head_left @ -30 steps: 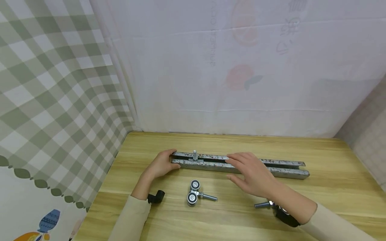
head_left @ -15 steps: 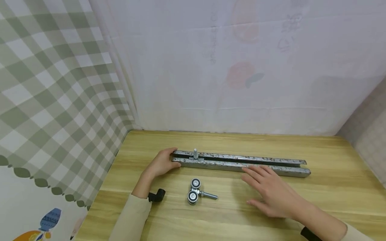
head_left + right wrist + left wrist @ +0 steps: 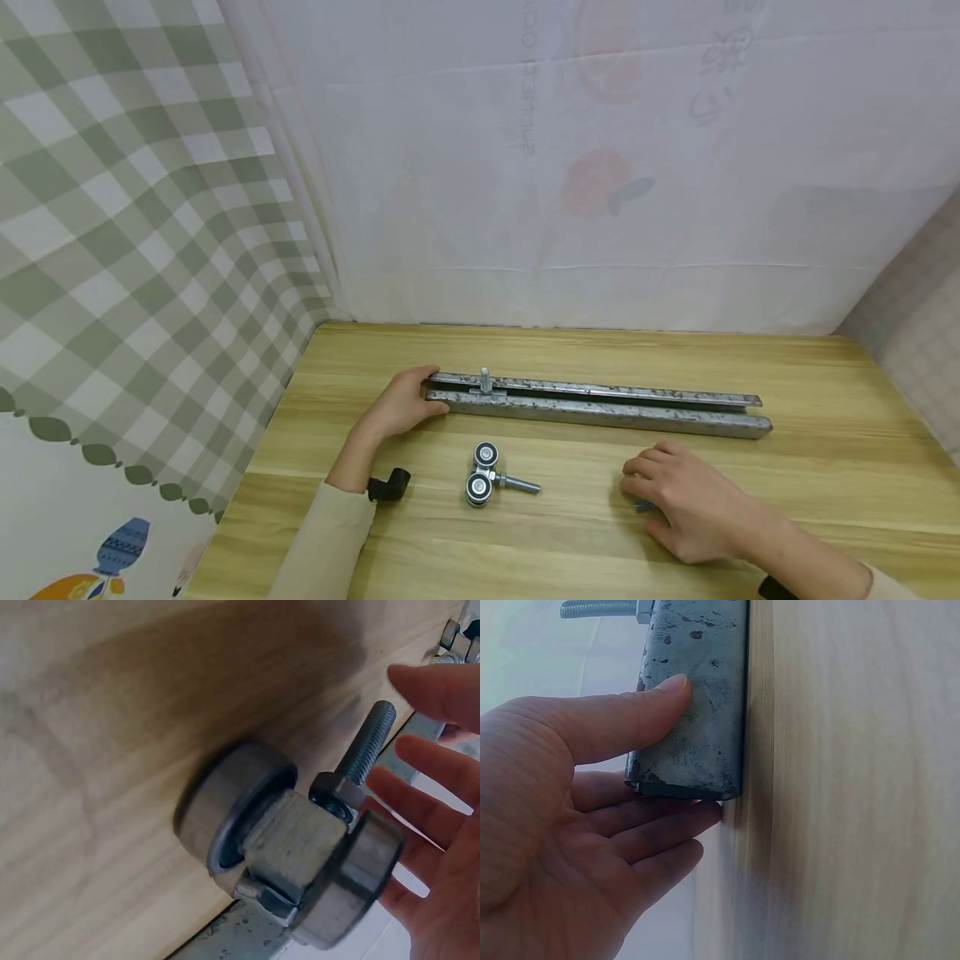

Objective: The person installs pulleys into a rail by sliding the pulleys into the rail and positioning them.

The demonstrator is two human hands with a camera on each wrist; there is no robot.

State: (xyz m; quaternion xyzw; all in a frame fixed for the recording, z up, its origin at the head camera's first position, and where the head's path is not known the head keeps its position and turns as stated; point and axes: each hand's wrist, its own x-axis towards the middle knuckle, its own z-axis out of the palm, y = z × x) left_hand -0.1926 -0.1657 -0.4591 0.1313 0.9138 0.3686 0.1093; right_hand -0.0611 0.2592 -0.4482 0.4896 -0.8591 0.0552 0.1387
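Observation:
My left hand (image 3: 397, 406) grips the left end of a speckled metal channel rail (image 3: 600, 408) that lies across the table. In the left wrist view the thumb presses the rail's side, while the fingers sit behind and below its end. A bolt (image 3: 485, 382) stands up through the slot near that end. My right hand (image 3: 693, 504) is lowered over a second roller trolley (image 3: 296, 840), which the hand mostly hides in the head view. Its threaded bolt (image 3: 369, 741) points between thumb and fingers, which are spread apart. Another roller trolley (image 3: 480, 479), with its bolt pointing right, lies in front of the rail.
The pale wooden table (image 3: 555, 550) meets a white printed curtain (image 3: 480, 208) behind the rail. Green checked cloth (image 3: 150, 225) borders the left side. A black fitting (image 3: 388, 485) shows at the left wrist.
My right hand has moved from over the rail, rightward and toward me, to the roller trolley at the right. My left hand keeps its place on the rail's end.

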